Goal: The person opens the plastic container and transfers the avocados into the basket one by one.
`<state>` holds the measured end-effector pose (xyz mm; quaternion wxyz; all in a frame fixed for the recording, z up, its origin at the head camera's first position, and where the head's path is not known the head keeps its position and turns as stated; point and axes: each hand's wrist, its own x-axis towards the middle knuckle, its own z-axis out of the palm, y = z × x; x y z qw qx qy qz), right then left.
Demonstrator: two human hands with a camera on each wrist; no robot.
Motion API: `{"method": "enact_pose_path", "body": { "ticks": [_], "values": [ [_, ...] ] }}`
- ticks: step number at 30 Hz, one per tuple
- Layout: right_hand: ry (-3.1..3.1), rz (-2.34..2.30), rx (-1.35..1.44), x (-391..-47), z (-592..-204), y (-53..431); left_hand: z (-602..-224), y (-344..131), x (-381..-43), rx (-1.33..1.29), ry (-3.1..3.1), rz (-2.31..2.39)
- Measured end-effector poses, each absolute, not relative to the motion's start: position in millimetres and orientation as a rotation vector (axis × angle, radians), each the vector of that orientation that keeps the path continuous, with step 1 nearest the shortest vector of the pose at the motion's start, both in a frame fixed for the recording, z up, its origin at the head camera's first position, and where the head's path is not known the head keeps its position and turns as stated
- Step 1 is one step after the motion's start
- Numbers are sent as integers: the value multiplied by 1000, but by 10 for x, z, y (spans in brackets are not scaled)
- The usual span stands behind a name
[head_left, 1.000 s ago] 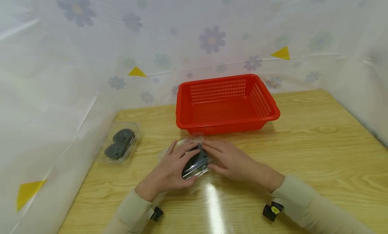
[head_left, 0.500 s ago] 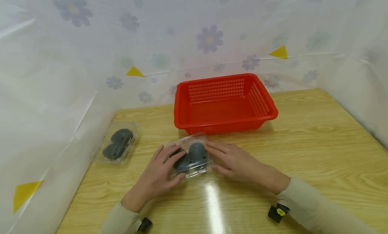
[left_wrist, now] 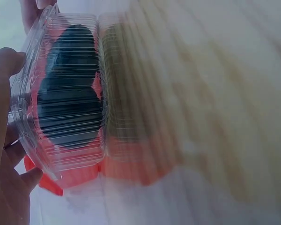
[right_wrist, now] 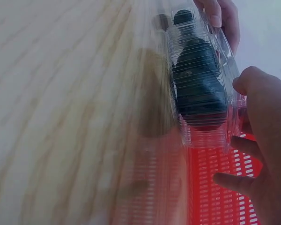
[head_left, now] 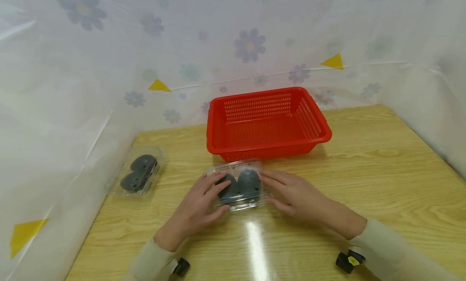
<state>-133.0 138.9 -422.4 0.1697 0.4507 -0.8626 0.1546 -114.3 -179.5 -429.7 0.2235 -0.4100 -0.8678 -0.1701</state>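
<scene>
A clear plastic clamshell box (head_left: 242, 198) with two dark grey rounded pieces inside lies on the table before the basket. My left hand (head_left: 198, 202) holds its left end, fingers bent over the lid and thumb at the front edge. On the right end, my right hand (head_left: 300, 196) touches the box with fairly straight fingertips, its thumb near the front corner. From the left wrist, the ribbed side of the box (left_wrist: 70, 161) shows beside the left hand (left_wrist: 7, 136). In the right wrist view, the right hand (right_wrist: 267, 136) has its lower fingers spread.
Behind the clamshell stands a red perforated basket (head_left: 269, 145), with nothing visible inside. Another clear clamshell (head_left: 136, 172) with similar dark grey pieces lies at the table's left edge. Flower-printed white sheeting (head_left: 204, 58) hangs around the wooden table (head_left: 382, 184).
The clamshell has shifted right and turned squarer to the basket's front. My left hand first slid back left off its middle, then went right again; my right hand moved right with the box.
</scene>
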Motion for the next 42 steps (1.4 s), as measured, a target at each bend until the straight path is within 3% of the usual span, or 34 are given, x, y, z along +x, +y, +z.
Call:
{"method": "enact_pose_path", "body": {
  "ticks": [23, 42],
  "values": [
    [-2501, 526, 1141, -1156, -4252, 1916, -4234, -1306, -1237, -1229, -2453, -414],
    [-2712, 1111, 943, -1101, -4223, 1978, -4122, -1110, -1230, -1243, -2418, -357]
  ]
}}
